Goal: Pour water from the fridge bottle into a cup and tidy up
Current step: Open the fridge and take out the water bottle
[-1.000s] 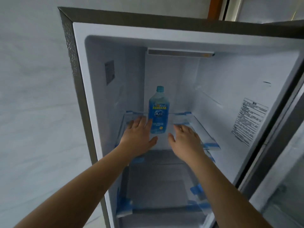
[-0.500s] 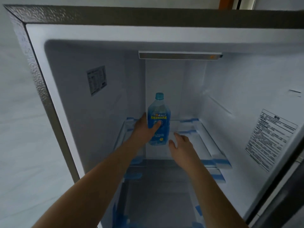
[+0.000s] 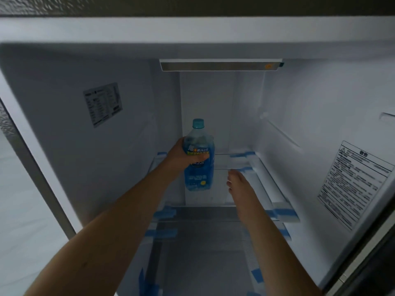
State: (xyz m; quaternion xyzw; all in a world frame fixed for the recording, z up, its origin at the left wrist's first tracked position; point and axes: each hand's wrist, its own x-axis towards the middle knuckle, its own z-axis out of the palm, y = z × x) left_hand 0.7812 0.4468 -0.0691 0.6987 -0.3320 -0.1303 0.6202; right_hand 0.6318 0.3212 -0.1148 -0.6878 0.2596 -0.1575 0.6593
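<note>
Lifted now: the bottle (image 3: 199, 159) is gripped round its label by the left hand (image 3: 181, 160), its base seemingly raised off the glass shelf (image 3: 265, 189). At four o'clock of it, the right hand (image 3: 237, 184) is held loose and empty. Retrieval is judged begun; pouring remains.

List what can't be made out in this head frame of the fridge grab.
- Blue-labelled plastic bottle: left side hidden by the left hand gripping it; whether its base has left the clear glass shelf is unclear.
- Right hand: seen from behind, fingertips blurred.
- White stickers on the left wall and right wall: print too small.
- Fridge door: cut off at the right edge.
</note>
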